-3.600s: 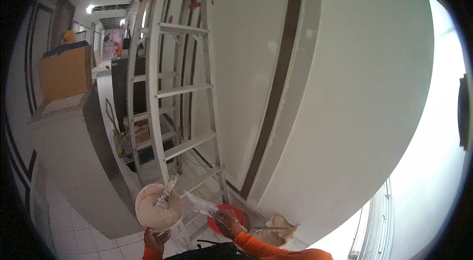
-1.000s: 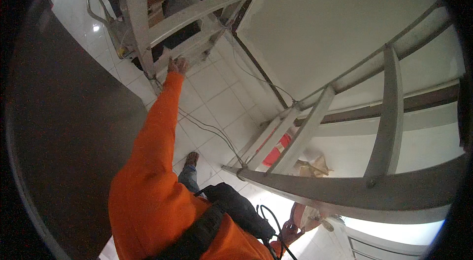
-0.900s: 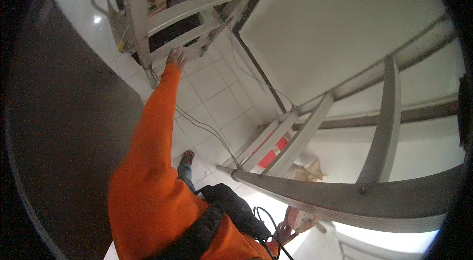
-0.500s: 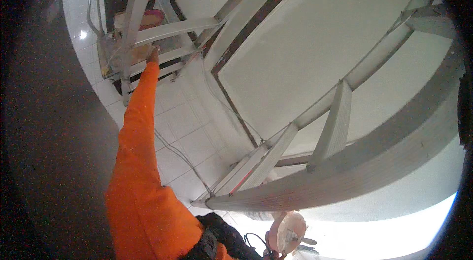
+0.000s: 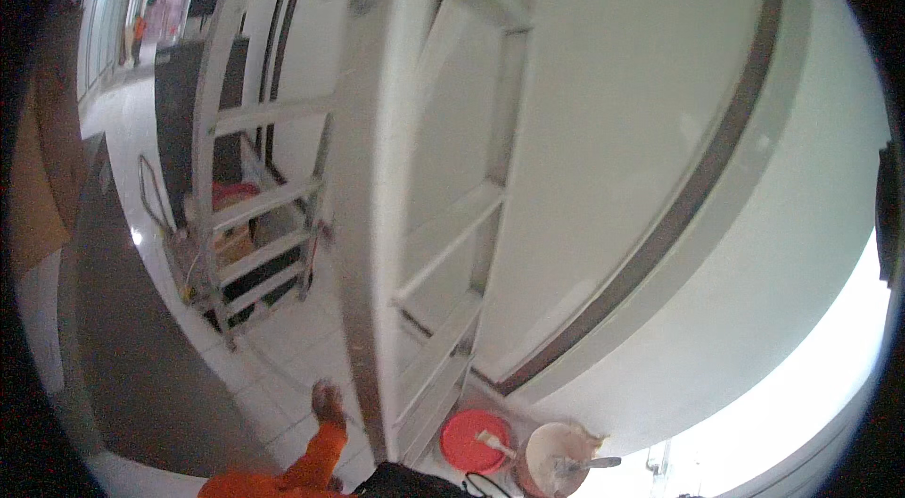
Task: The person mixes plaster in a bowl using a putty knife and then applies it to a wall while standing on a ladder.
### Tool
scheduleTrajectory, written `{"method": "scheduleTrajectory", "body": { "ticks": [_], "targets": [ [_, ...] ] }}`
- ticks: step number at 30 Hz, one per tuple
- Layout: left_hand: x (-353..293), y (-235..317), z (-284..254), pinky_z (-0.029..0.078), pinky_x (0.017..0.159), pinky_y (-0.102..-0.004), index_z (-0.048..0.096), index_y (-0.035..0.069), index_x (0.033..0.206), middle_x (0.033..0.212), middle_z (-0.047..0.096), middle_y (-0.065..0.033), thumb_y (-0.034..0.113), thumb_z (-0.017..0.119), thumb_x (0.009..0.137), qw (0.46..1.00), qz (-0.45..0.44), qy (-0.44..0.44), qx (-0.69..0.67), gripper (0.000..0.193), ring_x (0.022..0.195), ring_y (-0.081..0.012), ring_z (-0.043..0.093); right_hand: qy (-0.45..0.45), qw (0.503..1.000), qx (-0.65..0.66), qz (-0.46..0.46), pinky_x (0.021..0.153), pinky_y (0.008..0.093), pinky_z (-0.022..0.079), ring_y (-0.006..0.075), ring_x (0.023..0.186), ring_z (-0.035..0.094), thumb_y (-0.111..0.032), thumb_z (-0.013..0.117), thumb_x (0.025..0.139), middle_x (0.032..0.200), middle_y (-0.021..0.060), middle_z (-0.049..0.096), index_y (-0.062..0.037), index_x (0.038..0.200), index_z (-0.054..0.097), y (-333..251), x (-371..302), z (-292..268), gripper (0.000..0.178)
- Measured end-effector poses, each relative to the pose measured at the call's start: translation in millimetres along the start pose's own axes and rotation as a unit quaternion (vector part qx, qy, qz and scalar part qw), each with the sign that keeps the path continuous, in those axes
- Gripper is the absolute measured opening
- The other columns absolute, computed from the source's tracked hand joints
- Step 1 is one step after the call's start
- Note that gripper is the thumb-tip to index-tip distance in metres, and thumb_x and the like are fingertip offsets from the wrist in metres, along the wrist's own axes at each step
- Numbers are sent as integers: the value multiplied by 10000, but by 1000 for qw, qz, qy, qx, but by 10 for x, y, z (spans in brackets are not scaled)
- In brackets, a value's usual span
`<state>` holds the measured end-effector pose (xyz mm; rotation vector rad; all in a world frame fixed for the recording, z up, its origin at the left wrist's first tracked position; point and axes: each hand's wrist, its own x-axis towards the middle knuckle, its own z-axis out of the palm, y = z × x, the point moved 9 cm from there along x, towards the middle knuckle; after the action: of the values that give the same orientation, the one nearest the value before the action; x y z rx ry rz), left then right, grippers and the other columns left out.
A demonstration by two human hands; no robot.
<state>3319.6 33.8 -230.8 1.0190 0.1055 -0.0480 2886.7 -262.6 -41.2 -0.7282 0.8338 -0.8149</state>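
Observation:
My left hand point(image 5: 327, 399), in an orange sleeve, hangs low over the tiled floor, left of the near ladder's rail. It looks small and blurred, so its fingers cannot be made out, and no held thing shows. Close by on its right stands the near aluminium ladder point(image 5: 370, 215), its broad rail upright and its rungs toward the wall. Farther off is a second ladder point(image 5: 269, 204). Below the near ladder's foot, a red round lid or bucket point(image 5: 462, 432) has a pale-handled brush point(image 5: 494, 443) on it. Beside it, a pale bucket point(image 5: 551, 439) holds a trowel point(image 5: 596, 463). My right hand is out of view.
A long dark grey panel point(image 5: 123, 309) runs along the left. Beyond the far ladder stand a hand cart point(image 5: 156, 196) and a brown box point(image 5: 234, 243). A pale wall panel point(image 5: 613, 121) with a dark border fills the right. Far back is a person in orange point(image 5: 139, 29).
My left arm, stretched toward the far ladder before, has drawn back and hangs lower. The view has swung, so the near ladder stands upright and the buckets show more fully.

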Motion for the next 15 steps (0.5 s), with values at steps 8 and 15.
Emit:
{"method": "scheduleTrajectory", "body": {
  "ticks": [8, 15],
  "targets": [
    [-2203, 1076, 427, 361, 937, -365, 279, -13, 1276, 1171, 461, -171, 229, 720, 647, 945, 129, -86, 287, 806, 1112, -269, 453, -79, 996, -20, 36, 803, 369, 433, 221, 991, 514, -347, 614, 778, 1156, 116, 538, -25, 1202, 471, -442, 262, -866, 551],
    [-1744, -374, -133, 494, 726, -349, 252, 31, 1334, 1079, 538, -157, 200, 720, 627, 937, -97, 28, 336, 864, 884, -281, 575, -108, 992, -53, 41, 807, 376, 433, 225, 997, 512, -351, 608, 780, 1163, 118, 534, -28, 1207, 466, -913, 688, -1913, 554]
  ]
}}
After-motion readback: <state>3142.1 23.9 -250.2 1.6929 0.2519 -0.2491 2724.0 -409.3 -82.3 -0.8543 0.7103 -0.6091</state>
